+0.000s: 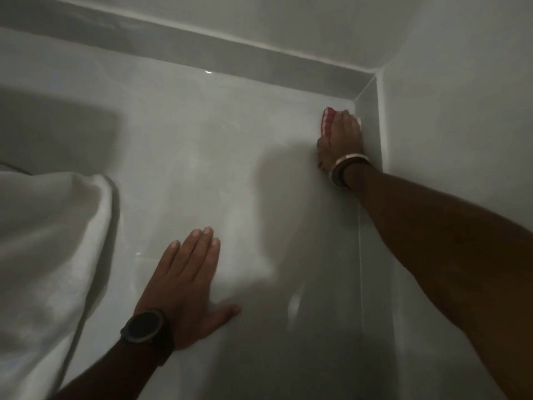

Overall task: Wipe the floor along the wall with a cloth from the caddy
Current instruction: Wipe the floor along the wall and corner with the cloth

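My right hand (341, 137) reaches far forward and presses a red and white cloth (328, 121) onto the pale glossy floor (202, 157), right beside the skirting of the right wall (372, 122) and close to the corner. Most of the cloth is hidden under the hand; only its red edge shows. There are bangles on that wrist. My left hand (187, 281) lies flat on the floor nearer to me, fingers spread, holding nothing. A dark watch sits on its wrist. The caddy is not in view.
A white draped fabric (49, 255) hangs down to the floor at the left. A grey skirting strip (202, 50) runs along the far wall and meets the right wall at the corner (375, 73). The light is dim.
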